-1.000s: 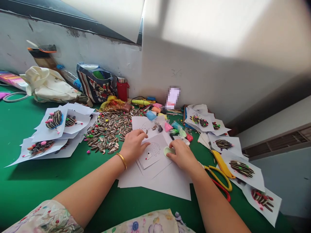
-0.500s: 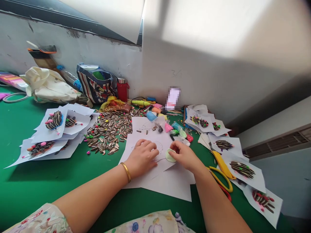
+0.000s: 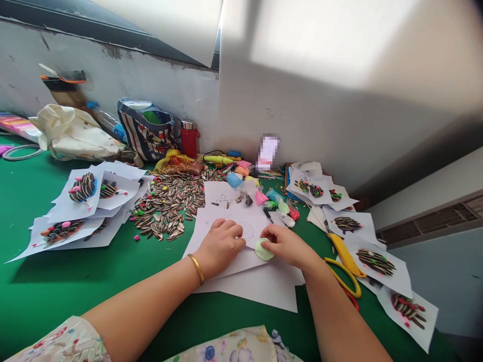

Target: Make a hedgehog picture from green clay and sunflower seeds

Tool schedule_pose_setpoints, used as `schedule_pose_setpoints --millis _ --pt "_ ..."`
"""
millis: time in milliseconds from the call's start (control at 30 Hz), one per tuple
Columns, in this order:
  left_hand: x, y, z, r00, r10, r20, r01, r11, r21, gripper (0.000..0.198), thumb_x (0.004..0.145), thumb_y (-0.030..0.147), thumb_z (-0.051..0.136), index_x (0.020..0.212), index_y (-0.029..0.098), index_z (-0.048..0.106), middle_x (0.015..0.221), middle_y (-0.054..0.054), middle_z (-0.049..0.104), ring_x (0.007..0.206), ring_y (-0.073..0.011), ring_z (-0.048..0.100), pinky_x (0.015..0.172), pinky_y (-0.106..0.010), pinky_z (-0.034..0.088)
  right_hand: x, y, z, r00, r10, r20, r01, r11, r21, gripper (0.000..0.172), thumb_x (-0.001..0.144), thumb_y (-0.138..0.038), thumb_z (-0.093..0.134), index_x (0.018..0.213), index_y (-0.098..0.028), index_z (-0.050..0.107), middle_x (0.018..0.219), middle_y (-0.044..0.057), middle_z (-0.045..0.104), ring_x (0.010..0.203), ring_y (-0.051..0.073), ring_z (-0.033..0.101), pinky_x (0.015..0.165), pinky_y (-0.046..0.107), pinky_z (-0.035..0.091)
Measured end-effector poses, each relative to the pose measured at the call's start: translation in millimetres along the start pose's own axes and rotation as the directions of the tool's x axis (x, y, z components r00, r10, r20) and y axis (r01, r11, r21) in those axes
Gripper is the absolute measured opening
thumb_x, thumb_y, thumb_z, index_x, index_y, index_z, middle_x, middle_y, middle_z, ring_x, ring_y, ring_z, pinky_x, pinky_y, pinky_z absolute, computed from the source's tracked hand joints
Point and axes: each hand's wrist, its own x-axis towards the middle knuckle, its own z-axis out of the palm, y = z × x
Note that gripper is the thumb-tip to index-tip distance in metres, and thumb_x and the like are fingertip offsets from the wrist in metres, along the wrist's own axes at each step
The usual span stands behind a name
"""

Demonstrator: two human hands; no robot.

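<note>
Pale green clay disc (image 3: pixel 263 249) pinched by curled fingers of right hand (image 3: pixel 289 246), at edge of paper sheet (image 3: pixel 230 221) bearing hedgehog outline (image 3: pixel 247 230). Sheet pressed down by left hand (image 3: pixel 221 246), palm down, empty, gold bangle (image 3: pixel 196 269) on wrist. Sunflower seeds (image 3: pixel 169 206) heaped beyond.

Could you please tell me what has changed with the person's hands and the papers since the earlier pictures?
The left hand has slid rightward and toward the person, onto white paper beside the hedgehog drawing. The right hand keeps hold of the pale green clay disc, which has moved slightly lower. The sunflower seeds and finished seed pictures stayed as they were.
</note>
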Motion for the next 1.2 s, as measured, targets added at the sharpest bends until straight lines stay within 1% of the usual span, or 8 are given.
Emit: schedule_pose_setpoints --millis 200,300,533,700,800,900,1033,1200 --pt "-1 12 -6.5 0.993 0.053 0.105 -0.053 0.999 -0.002 0.012 0.092 0.02 0.058 0.084 0.022 0.067 0.091 -0.004 0.064 0.087 -0.0211 0.052 0.074 -0.039 0.032 -2 -1 -6 0.997 -0.064 -0.038 0.06 0.993 -0.101 0.005 0.079 -0.023 0.062 0.081 -0.021 0.066 0.094 0.001 0.057 0.082 0.014 0.054 0.075 0.026 0.041" --pt "-4 27 -8.2 0.984 0.129 0.124 -0.131 0.991 0.01 0.015 0.095 0.017 0.052 0.098 0.017 0.066 0.098 -0.008 0.066 0.091 -0.0221 0.054 0.075 -0.039 0.033 -1 1 -7 0.996 -0.068 -0.053 0.061 0.99 -0.129 0.004 0.079 -0.022 0.061 0.08 -0.021 0.065 0.094 0.001 0.059 0.084 0.015 0.055 0.076 0.027 0.04" --pt "-16 51 -1.5 0.965 0.233 0.123 -0.236 0.972 0.008 0.024 0.094 0.017 0.05 0.113 0.011 0.064 0.122 -0.013 0.065 0.1 -0.0236 0.057 0.081 -0.039 0.035 0 7 -3 0.997 -0.004 0.078 0.013 0.993 -0.119 0.016 0.078 -0.025 0.064 0.093 -0.022 0.062 0.084 0.0 0.064 0.074 0.015 0.056 0.063 0.025 0.038" --pt "-15 50 0.0 0.964 0.219 0.153 -0.222 0.975 0.004 0.025 0.095 0.018 0.048 0.113 0.012 0.065 0.121 -0.013 0.065 0.099 -0.0236 0.058 0.082 -0.039 0.036 -2 7 -6 0.979 -0.106 0.177 0.137 0.975 -0.175 0.007 0.075 -0.024 0.067 0.082 -0.021 0.066 0.084 0.002 0.063 0.076 0.016 0.056 0.064 0.027 0.038" --pt "-14 48 -1.4 0.962 0.22 0.163 -0.22 0.975 -0.016 0.027 0.095 0.018 0.048 0.116 0.011 0.063 0.123 -0.013 0.065 0.101 -0.0241 0.058 0.083 -0.039 0.036 -8 7 -17 0.954 -0.206 0.22 0.223 0.973 -0.057 0.005 0.076 -0.024 0.068 0.081 -0.021 0.066 0.088 0.002 0.064 0.083 0.018 0.056 0.071 0.027 0.041" --pt "-13 48 -3.0 0.962 0.215 0.169 -0.21 0.977 -0.047 0.026 0.094 0.018 0.049 0.115 0.012 0.064 0.122 -0.013 0.065 0.1 -0.0242 0.058 0.083 -0.039 0.037 -15 8 -27 0.958 -0.195 0.211 0.151 0.967 0.205 0.01 0.08 -0.03 0.067 0.083 -0.02 0.066 0.081 0.001 0.063 0.075 0.016 0.055 0.066 0.026 0.042" --pt "-13 48 -3.6 0.964 0.199 0.175 -0.188 0.979 -0.076 0.021 0.093 0.017 0.05 0.108 0.013 0.065 0.116 -0.013 0.066 0.098 -0.0241 0.058 0.083 -0.039 0.039 -11 8 -22 0.993 -0.111 -0.035 0.111 0.811 0.574 0.028 0.08 -0.042 0.07 0.095 -0.02 0.063 0.086 0.001 0.061 0.074 0.015 0.055 0.063 0.026 0.044" --pt "-11 46 -1.6 0.982 0.142 0.127 -0.12 0.978 -0.168 0.017 0.093 0.016 0.049 0.1 0.014 0.065 0.108 -0.01 0.067 0.096 -0.0227 0.059 0.085 -0.038 0.042 3 1 2 0.986 -0.048 -0.161 0.137 0.786 0.603 0.028 0.082 -0.04 0.068 0.101 -0.021 0.063 0.095 0.002 0.061 0.078 0.014 0.057 0.066 0.026 0.047"
